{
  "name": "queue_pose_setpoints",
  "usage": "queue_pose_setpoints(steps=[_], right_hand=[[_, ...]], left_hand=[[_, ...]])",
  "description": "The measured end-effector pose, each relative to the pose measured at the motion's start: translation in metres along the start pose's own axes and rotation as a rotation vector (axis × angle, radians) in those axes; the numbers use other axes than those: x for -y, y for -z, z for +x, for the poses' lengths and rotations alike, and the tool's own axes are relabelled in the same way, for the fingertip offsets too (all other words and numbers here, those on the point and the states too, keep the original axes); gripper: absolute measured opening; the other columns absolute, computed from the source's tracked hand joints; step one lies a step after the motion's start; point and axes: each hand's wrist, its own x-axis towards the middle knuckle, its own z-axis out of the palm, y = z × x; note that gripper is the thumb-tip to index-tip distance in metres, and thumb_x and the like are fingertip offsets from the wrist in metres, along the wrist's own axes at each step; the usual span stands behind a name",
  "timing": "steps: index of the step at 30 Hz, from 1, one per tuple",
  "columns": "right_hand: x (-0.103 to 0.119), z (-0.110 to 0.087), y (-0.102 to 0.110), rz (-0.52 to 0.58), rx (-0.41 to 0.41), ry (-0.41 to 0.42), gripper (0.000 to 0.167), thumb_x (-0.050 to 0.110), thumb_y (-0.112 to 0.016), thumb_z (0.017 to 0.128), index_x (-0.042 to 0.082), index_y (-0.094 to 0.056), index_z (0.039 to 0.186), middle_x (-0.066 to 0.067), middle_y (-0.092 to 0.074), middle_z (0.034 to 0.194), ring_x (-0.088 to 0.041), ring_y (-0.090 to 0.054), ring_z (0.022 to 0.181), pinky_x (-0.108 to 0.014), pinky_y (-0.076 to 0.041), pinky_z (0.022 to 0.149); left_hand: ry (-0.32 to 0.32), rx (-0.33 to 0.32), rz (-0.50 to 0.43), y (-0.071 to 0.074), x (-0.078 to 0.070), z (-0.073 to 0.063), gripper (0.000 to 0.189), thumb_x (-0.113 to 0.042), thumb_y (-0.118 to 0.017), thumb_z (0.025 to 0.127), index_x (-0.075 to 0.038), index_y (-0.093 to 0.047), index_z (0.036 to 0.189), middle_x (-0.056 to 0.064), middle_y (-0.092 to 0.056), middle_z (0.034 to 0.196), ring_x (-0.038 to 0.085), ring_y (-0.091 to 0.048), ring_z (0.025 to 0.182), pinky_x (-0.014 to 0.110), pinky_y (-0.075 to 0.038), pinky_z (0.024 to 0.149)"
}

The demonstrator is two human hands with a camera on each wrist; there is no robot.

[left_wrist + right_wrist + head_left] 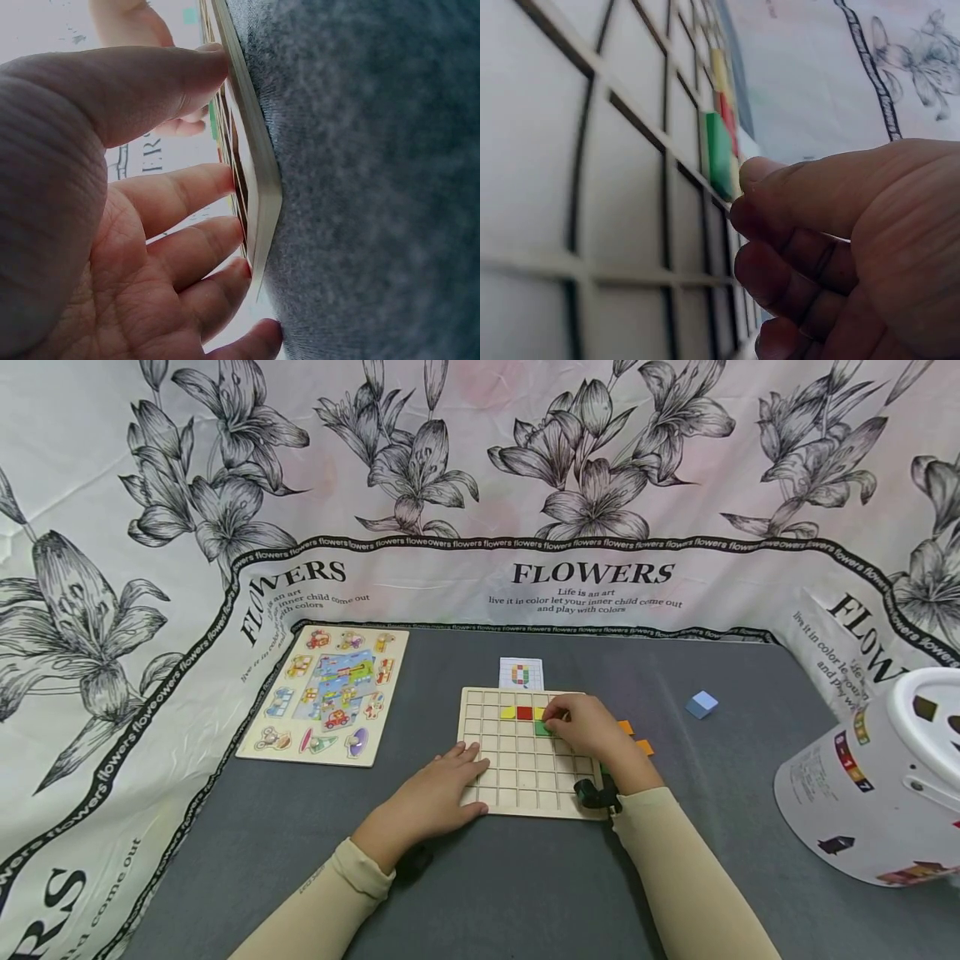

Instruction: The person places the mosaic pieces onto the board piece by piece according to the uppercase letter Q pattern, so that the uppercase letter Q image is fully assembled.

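Observation:
A pale wooden grid board [517,785] lies on the table, with a yellow tile [508,712], a red tile [524,713] and a green tile [543,728] in its upper squares. More yellow shows by the right fingertips. My left hand [435,797] rests along the board's left edge, fingers extended, thumb against the rim in the left wrist view. My right hand [588,727] has curled fingers, its thumb and index fingertips together right at the edge of the green tile [718,154]; whether they pinch it I cannot tell.
Beyond the board lies a small pattern card [532,672]. Orange pieces [644,747] are partly hidden behind the right wrist. A blue block [702,704] sits to the right, near a white bucket [840,802]. At left lies a picture puzzle board [255,747].

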Motion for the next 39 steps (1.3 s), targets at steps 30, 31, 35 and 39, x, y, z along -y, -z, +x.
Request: queue_pose_setpoints(steps=[30, 31, 35, 39], right_hand=[[-0.053, -0.081, 0.034, -0.128, -0.023, -0.119, 0.026, 0.017, -0.078, 0.101, -0.002, -0.078, 0.118, -0.014, -0.069, 0.104, -0.025, -0.061, 0.088, -0.042, -0.055, 0.075], [-0.053, -0.081, 0.034, -0.129, -0.025, -0.122, 0.026, 0.017, -0.078, 0.101, -0.002, -0.078, 0.118, -0.015, -0.068, 0.104, -0.026, -0.06, 0.088, -0.042, -0.055, 0.075], [-0.053, -0.081, 0.032, -0.128, -0.034, -0.144, 0.025, 0.016, -0.078, 0.101, -0.002, -0.077, 0.118, -0.014, -0.067, 0.104, -0.026, -0.06, 0.089, -0.042, -0.054, 0.076], [-0.051, -0.082, 0.03, -0.129, -0.052, -0.15, 0.024, 0.014, -0.079, 0.1, -0.002, -0.075, 0.117, -0.015, -0.067, 0.104, -0.026, -0.06, 0.09, -0.044, -0.054, 0.076]], left_hand=[[0.008, 0.0, 0.0, 0.0, 0.001, -0.001, 0.069, -0.034, -0.078, 0.102, -0.008, -0.054, 0.162, 0.016, -0.037, 0.176, 0.037, -0.029, 0.167, 0.062, -0.034, 0.131], [0.006, -0.001, -0.004, 0.0, 0.0, -0.001, 0.069, -0.033, -0.078, 0.102, -0.007, -0.054, 0.161, 0.017, -0.037, 0.176, 0.037, -0.029, 0.167, 0.062, -0.034, 0.131], [0.001, -0.002, -0.009, 0.0, -0.001, 0.0, 0.068, -0.033, -0.077, 0.103, -0.007, -0.054, 0.161, 0.017, -0.037, 0.176, 0.038, -0.029, 0.167, 0.062, -0.034, 0.13], [-0.001, -0.004, -0.007, 0.0, -0.001, -0.001, 0.068, -0.033, -0.078, 0.102, -0.008, -0.054, 0.161, 0.016, -0.037, 0.176, 0.037, -0.029, 0.167, 0.062, -0.034, 0.13]])
